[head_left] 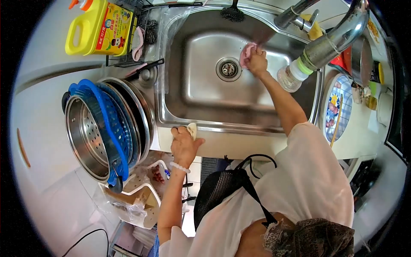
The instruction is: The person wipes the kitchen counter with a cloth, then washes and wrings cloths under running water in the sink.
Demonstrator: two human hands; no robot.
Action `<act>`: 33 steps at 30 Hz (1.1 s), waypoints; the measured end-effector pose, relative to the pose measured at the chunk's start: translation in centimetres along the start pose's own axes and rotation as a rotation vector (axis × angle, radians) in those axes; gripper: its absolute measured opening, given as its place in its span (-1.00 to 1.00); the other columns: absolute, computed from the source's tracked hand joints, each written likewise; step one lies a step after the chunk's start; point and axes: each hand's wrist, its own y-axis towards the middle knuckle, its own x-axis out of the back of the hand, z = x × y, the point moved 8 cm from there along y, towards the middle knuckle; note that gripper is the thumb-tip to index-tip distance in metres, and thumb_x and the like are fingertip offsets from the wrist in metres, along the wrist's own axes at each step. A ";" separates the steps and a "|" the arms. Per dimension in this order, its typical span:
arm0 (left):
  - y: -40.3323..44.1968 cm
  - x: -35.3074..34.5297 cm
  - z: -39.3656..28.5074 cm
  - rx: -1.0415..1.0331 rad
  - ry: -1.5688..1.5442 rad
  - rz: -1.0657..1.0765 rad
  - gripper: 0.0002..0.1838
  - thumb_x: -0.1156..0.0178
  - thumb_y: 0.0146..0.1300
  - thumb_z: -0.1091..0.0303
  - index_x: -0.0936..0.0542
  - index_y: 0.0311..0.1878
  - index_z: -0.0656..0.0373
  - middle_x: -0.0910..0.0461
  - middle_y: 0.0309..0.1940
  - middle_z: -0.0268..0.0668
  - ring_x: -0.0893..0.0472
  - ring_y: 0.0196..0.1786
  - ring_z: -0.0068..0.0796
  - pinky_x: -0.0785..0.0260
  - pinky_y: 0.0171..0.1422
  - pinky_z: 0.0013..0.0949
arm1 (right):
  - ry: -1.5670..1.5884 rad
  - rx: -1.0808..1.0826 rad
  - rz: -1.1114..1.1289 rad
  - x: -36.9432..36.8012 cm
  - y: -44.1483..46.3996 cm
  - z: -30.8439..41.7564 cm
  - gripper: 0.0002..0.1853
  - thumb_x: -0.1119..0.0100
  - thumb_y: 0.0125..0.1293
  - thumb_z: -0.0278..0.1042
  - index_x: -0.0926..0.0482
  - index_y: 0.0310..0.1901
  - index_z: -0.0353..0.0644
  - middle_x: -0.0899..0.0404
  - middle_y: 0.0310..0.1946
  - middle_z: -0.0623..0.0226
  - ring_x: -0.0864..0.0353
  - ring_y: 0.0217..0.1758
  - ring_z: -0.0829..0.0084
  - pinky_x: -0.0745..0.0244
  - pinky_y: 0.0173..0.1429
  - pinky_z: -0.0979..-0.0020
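Note:
My right hand (258, 63) is closed around a pink cloth (246, 55), which presses against the inside of the stainless steel sink (205, 94), right of the drain (228, 69). At the sink's front left corner, my left hand (184, 146) rests on the counter edge. Its fingers curl over a small pale yellow cloth (192, 129), with the thumb held out to the side. A bead bracelet is on that wrist. The faucet's clear spray head (292, 77) hangs just right of my right forearm.
Stacked on their sides at left are a steamer pot (87, 137), a blue basket (122, 150) and lids. A yellow detergent jug (100, 30) stands behind them. A black scrub brush (232, 13) lies at the sink's back rim. An oval dish (338, 109) sits at right.

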 end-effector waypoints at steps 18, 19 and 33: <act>0.0 0.3 -0.2 0.033 0.005 0.000 -0.37 -0.44 -0.22 0.21 -0.26 -0.22 0.32 -0.29 -0.19 0.06 -0.49 -0.30 0.11 -0.39 -0.22 -0.08 | 0.043 0.395 0.171 -0.1 7.2 10.1 -0.66 0.01 0.04 -0.54 -0.50 -0.10 -0.08 -0.34 0.08 0.29 -0.34 0.07 0.13 -0.41 0.04 0.22; 0.0 0.5 -0.4 0.009 0.006 -0.020 -0.37 -0.44 -0.23 0.21 -0.26 -0.22 0.32 -0.30 -0.19 0.06 -0.49 -0.30 0.11 -0.39 -0.22 -0.08 | -0.012 0.386 0.137 -1.6 7.6 10.4 -0.68 0.01 0.04 -0.53 -0.50 -0.12 -0.08 -0.38 0.02 0.26 -0.37 0.04 0.14 -0.43 0.00 0.23; 0.0 0.2 -0.4 -0.036 0.010 -0.035 -0.34 -0.44 -0.21 0.17 -0.25 -0.20 0.34 -0.32 -0.17 0.04 -0.50 -0.28 0.12 -0.45 -0.25 -0.06 | 0.339 0.261 0.510 -0.1 3.6 5.0 -0.72 -0.11 -0.06 -0.46 -0.53 -0.21 -0.14 -0.50 -0.16 0.16 -0.50 -0.12 0.17 -0.43 -0.04 0.24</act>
